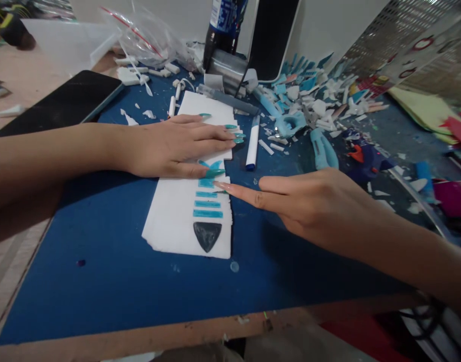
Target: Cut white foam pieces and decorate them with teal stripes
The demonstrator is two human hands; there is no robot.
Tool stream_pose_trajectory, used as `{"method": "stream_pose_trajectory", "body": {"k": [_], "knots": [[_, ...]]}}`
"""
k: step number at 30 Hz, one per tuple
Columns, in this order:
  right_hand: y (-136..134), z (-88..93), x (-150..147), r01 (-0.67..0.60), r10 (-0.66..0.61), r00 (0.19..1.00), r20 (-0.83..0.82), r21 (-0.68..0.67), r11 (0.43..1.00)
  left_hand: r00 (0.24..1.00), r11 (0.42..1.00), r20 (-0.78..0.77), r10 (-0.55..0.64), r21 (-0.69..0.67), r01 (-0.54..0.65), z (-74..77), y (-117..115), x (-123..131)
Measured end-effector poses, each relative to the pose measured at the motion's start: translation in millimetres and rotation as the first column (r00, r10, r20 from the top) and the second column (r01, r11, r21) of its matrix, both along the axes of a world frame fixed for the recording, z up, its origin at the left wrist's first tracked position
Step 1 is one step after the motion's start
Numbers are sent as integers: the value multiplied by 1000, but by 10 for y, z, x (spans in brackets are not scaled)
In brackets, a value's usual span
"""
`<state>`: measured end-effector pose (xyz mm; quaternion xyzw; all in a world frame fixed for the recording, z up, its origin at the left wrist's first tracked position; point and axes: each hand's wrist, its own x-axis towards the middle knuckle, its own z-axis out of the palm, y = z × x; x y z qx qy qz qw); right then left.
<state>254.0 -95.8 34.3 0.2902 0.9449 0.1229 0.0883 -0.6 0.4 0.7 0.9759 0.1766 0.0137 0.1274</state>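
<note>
A white foam sheet (185,234) with a ragged right edge lies on the blue mat. My left hand (170,143) rests flat across its upper part, fingers stretched out and the thumb beside a light blue fin-shaped piece (215,165). Below the thumb, several light blue strips (208,204) run in a row above a dark rounded triangle (208,235), together looking like a fish skeleton. From the right, my right hand (309,201) reaches in with its index finger extended, the tip at the sheet's edge near the top strip. I see nothing held in it; its other fingers are partly hidden.
Beyond the sheet are a white marker (253,143), a grey pen-like tool (230,100), a light blue cutter (323,150) and a heap of foam scraps (309,95). A dark bottle (225,30) stands behind. A phone (64,100) lies at left, a glue gun (366,156) at right.
</note>
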Motion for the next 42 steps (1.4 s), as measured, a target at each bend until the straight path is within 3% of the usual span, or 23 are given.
{"method": "stream_pose_trajectory", "body": {"k": [8, 13, 20, 29, 38, 42], "knots": [[-69, 139, 102, 3, 12, 977, -213, 69, 998, 999, 1000, 50, -19, -9, 20, 0, -5, 0], [-91, 136, -69, -32, 35, 997, -64, 51, 998, 1000, 999, -2, -14, 44, 14, -4, -16, 6], [1, 32, -138, -18, 19, 999, -30, 53, 998, 1000, 999, -15, -7, 52, 8, -7, -17, 0], [41, 127, -299, 1, 2, 999, 46, -60, 998, 1000, 999, 11, -4, 45, 4, -7, -22, 9], [5, 153, -403, -22, 19, 989, 148, 21, 1000, 1000, 998, 8, -16, 67, 15, -22, -5, 15], [-6, 148, -411, -4, 6, 984, 176, -7, 1000, 1000, 999, -1, -22, 45, 22, -12, 0, 3]]}}
